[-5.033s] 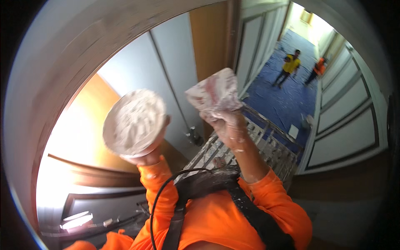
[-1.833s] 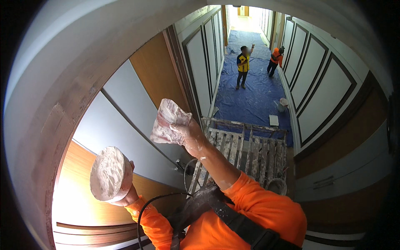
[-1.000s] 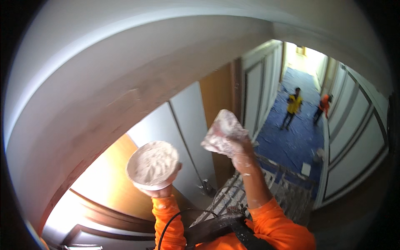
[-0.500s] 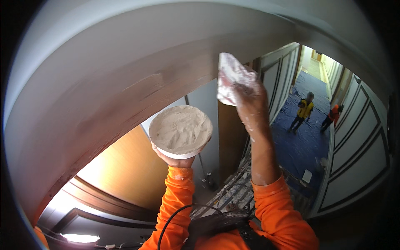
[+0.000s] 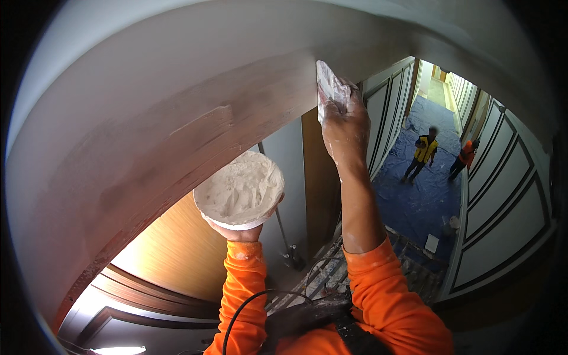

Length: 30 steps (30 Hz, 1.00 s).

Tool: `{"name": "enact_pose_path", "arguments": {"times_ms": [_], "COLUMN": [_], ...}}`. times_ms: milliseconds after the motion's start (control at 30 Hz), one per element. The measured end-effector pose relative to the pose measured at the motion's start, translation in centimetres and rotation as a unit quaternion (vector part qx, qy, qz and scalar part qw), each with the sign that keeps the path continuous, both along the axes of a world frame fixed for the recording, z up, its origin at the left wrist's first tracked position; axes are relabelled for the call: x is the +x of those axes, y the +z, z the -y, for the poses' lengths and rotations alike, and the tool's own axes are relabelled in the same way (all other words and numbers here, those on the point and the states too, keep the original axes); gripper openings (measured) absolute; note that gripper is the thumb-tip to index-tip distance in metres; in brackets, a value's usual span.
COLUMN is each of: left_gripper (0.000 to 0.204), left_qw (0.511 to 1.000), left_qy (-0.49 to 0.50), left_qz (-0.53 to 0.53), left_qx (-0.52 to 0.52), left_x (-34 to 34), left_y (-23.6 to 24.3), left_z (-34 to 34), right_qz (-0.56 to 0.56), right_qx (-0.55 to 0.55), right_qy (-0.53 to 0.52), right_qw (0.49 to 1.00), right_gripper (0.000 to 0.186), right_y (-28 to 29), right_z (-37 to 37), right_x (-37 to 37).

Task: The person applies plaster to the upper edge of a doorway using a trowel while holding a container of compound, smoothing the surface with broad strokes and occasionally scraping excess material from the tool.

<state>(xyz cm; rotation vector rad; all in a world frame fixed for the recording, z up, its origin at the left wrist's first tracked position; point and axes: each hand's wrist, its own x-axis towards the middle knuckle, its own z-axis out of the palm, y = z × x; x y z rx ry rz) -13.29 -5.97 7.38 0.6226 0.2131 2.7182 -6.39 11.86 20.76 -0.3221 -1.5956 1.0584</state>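
My left hand [image 5: 244, 233] cups a round bowl of off-white plaster paste [image 5: 239, 188] from beneath, its fingers curled round the base. The paste lies thick and uneven, with ridges across its top. Raised higher on the right, my right hand [image 5: 346, 121] grips a plaster-smeared putty knife [image 5: 331, 89], wide and flat. Its blade edge seems to meet the curved grey wall surface [image 5: 231, 89] overhead. A paler, raised patch of filler [image 5: 204, 124] shows on that surface to the left of the blade. White smears mark my right hand and wrist.
Below me is a slatted, paste-spattered platform [image 5: 319, 278]. Far down the corridor, two people [image 5: 423, 154] stand on a blue floor sheet [image 5: 408, 204]. Panelled walls [image 5: 509, 219] run along the right. A bright lamp [image 5: 118, 350] glows at lower left, and a black cable [image 5: 236, 316] crosses my left sleeve.
My right hand has brought the putty knife up to the wall surface and turned its blade edge-on. The bowl in my left hand has shifted slightly left in view.
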Motion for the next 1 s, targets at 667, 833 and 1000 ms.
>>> {"name": "enact_pose_path", "arguments": {"times_ms": [667, 833, 1000], "left_gripper": [0.069, 0.066, 0.063], "left_qw": [0.998, 0.995, 0.988], "left_qy": [0.053, 0.054, 0.075], "left_qz": [0.005, 0.002, -0.081], "left_qx": [0.033, 0.085, 0.106], "left_x": [3.2, 4.1, 6.1], "left_y": [2.3, 2.3, 3.8], "left_z": [-1.1, -1.4, -2.4], "right_qz": [-0.061, -0.073, -0.081], "right_qx": [0.145, 0.184, 0.205], "right_qy": [0.075, 0.099, 0.115], "right_qw": [0.985, 0.975, 0.969], "right_gripper": [0.036, 0.037, 0.038], "right_y": [2.0, 2.3, 3.4], "right_z": [2.6, 2.5, 2.0], "right_x": [4.7, 5.9, 7.7]}}
